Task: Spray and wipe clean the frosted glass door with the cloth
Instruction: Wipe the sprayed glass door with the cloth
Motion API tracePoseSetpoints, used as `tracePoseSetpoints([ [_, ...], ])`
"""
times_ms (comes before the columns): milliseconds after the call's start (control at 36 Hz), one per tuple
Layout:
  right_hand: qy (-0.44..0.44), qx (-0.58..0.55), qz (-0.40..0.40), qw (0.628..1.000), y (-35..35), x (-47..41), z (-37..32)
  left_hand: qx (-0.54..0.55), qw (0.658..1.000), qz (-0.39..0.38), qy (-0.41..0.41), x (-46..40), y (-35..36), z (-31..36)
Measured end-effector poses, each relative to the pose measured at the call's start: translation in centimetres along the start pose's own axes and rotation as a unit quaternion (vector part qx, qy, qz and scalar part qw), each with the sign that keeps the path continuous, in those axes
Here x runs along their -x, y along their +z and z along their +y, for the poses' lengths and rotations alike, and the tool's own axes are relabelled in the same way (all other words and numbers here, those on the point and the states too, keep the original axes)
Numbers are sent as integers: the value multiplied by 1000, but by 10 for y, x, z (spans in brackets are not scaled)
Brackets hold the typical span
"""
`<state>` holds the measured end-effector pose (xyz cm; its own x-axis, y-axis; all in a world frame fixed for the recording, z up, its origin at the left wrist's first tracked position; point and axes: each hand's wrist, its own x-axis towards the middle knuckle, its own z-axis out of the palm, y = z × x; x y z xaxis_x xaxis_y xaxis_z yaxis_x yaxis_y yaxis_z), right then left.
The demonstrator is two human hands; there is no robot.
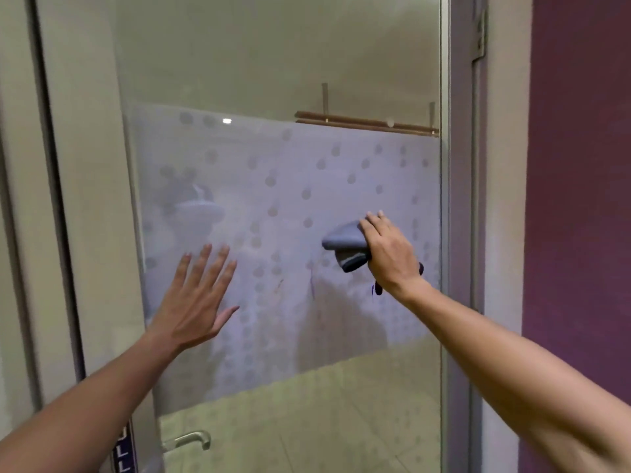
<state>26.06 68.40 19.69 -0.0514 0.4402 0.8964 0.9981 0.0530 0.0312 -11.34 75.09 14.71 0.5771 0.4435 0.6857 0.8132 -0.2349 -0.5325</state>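
The glass door (280, 63) fills the middle of the view, with a frosted band (307, 186) dotted with small drop shapes across its middle. My right hand (389, 250) presses a bunched grey-blue cloth (345, 245) against the frosted band at the right. My left hand (198, 295) lies flat on the glass at the lower left, fingers spread, holding nothing. A few thin dark marks (312, 285) show on the frosted band between my hands. No spray bottle is in view.
A metal door handle (191, 440) sits at the bottom left beside a vertical "PULL" sticker (124, 448). A grey metal frame (461, 199) runs along the door's right edge, with a purple wall (580, 165) beyond. A wooden rail (365, 122) shows through the glass.
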Motion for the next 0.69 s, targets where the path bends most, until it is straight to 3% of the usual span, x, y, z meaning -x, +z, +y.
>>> tracePoseSetpoints([
  [139,107,-9,50,993,-3,-39,25,-25,999,32,15,-25,-1,-7],
  [278,268,-20,103,958,11,-56,46,-48,997,53,13,-45,0,-20],
  [417,474,-128,144,859,38,-52,71,-50,994,100,0,-60,-3,-38],
  [500,561,-188,118,797,57,-49,87,-55,992,111,-20,-67,-5,-49],
  [611,604,-315,104,725,91,-48,105,-71,990,125,-5,-67,-4,-51],
  [694,609,-320,109,717,107,-51,97,-76,989,127,-5,-68,-4,-51],
])
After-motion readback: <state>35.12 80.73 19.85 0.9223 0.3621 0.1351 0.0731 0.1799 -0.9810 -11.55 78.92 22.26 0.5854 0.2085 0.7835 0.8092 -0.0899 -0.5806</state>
